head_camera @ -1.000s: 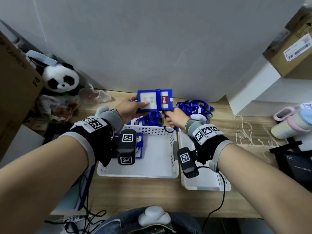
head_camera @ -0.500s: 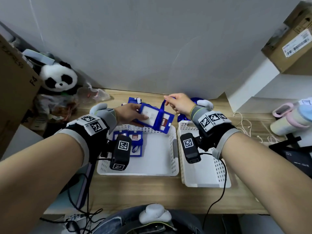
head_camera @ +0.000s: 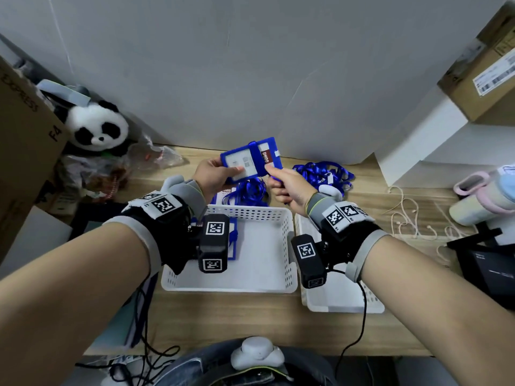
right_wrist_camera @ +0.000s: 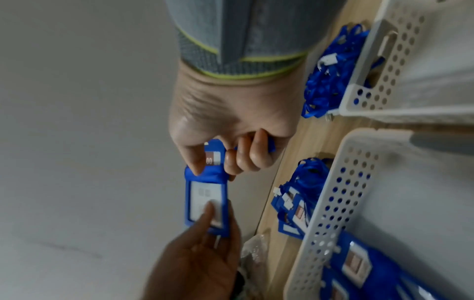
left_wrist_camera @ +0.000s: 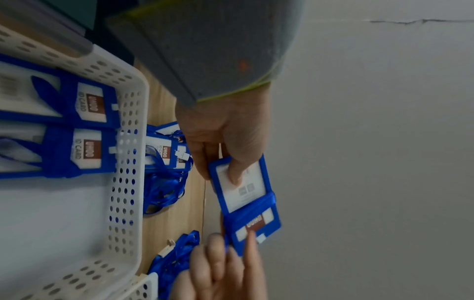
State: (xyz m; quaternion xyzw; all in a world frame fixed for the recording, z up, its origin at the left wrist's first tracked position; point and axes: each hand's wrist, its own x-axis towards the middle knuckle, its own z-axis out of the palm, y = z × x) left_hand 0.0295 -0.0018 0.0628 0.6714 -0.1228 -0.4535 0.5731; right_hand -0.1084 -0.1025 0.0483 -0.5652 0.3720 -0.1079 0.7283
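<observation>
Fingers [left_wrist_camera: 204, 160] and thumb of the left hand [head_camera: 211, 178] pinch the windowed end of a blue plastic badge holder with a white card [head_camera: 245, 162], held in the air before the wall. The right hand [head_camera: 288, 188], fingers curled, pinches its brown-labelled end. Below the fingers stands a white perforated plastic basket [head_camera: 259, 215] holding two more blue badge holders [left_wrist_camera: 84, 121]. A heap of blue lanyards [head_camera: 323, 174] lies just right of the right hand.

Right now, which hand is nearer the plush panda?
Left. The left hand is right of the plush panda, gripping the blue badge holder; the right hand pinches its far end, farther right.
</observation>
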